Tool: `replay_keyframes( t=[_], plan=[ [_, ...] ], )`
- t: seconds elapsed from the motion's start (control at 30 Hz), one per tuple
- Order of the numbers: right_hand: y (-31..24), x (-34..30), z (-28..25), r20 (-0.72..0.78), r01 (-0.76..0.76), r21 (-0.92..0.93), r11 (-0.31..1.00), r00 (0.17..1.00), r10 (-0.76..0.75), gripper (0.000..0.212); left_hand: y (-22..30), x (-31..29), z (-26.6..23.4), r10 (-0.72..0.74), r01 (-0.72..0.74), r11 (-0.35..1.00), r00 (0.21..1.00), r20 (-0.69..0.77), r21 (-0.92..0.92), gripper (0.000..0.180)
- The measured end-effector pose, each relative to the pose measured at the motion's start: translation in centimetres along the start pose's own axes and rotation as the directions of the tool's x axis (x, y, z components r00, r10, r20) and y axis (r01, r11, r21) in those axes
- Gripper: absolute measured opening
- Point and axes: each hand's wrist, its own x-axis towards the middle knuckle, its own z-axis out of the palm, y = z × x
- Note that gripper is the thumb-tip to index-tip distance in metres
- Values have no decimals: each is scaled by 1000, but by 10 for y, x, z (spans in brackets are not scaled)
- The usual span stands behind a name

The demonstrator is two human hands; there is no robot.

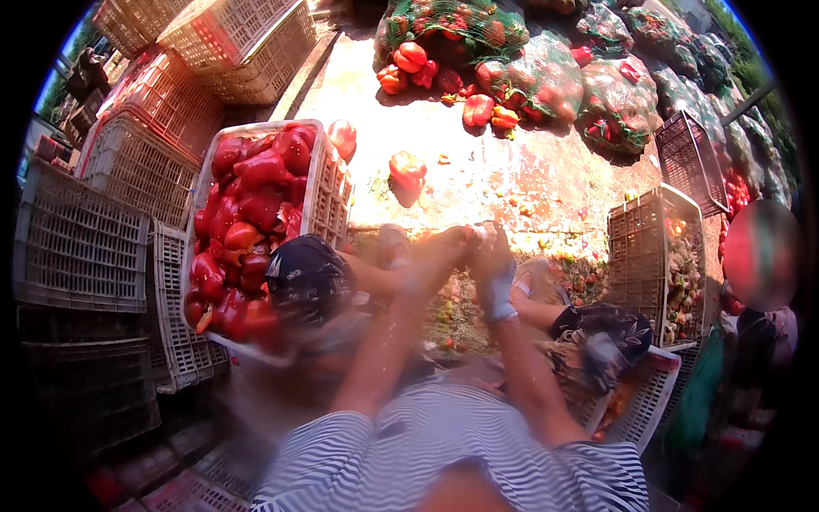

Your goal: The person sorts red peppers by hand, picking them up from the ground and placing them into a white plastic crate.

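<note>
My left hand [444,256] and my right hand [489,256] meet in front of me, above the littered ground between my feet. Motion blurs both. Their fingers look curled in, and a small patch of red and white shows at the fingertips; what they hold is too smeared to name. Something pale blue covers my right wrist. To the left of my hands stands a pale plastic crate [335,192] heaped with red bell peppers [260,209], some of them opened. Beyond my hands a single bell pepper [408,170] lies on the ground.
Crates [81,230] are stacked along the left. At the right stands a crate [636,252] with pale and green scraps. Green mesh sacks [542,77] of peppers line the far side, with loose peppers before them. Another crate [653,388] sits beside my right leg.
</note>
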Motion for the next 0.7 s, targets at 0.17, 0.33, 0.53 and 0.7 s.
replay_keyframes(
  t=[0.17,0.33,0.53,0.7],
  plan=[
    [-12,17,-21,-148,303,-133,944,935,-321,43,64,-10,21,-45,66,985,990,-134,157,21],
    [-74,41,-126,-384,470,-226,854,762,-521,45,211,-53,-6,561,-340,780,752,-346,526,13],
    [-80,82,-346,-392,234,-791,565,516,-762,50,300,-108,-148,813,393,-169,574,-97,904,23],
    [-17,113,-491,-392,-288,-920,267,644,-657,53,267,-114,-198,471,649,-470,758,-452,599,58]
  ],
)
